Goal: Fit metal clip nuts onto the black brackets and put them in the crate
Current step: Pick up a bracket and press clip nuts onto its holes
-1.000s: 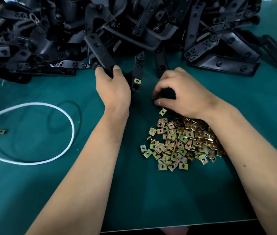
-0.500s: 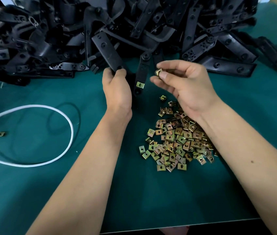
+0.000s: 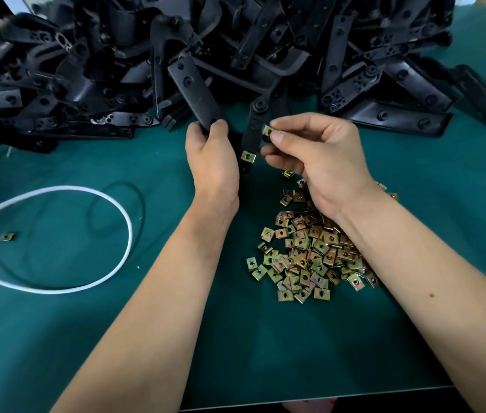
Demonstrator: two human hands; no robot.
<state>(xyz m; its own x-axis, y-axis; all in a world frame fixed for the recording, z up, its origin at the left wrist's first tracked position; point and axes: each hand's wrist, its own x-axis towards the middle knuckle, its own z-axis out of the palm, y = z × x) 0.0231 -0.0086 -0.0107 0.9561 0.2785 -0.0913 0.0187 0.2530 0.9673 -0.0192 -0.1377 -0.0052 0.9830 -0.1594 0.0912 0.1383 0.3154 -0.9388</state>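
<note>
My left hand (image 3: 213, 158) grips a black V-shaped bracket (image 3: 194, 93) at its lower bend, held up over the green table. One arm of the bracket carries a fitted brass clip nut (image 3: 248, 156). My right hand (image 3: 316, 158) pinches a loose clip nut (image 3: 268, 133) between thumb and forefinger, right beside that arm's upper part. A heap of clip nuts (image 3: 310, 251) lies on the mat under my right wrist. No crate is in view.
A big pile of black brackets (image 3: 265, 46) fills the back of the green table (image 3: 116, 338). A white cable loop (image 3: 57, 234) lies at the left, with a single stray clip nut (image 3: 8, 236) near it. The table's front edge runs along the bottom.
My right hand left the nut heap with one clip nut and rose to the bracket. My left hand lifted the bracket slightly and brought it nearer.
</note>
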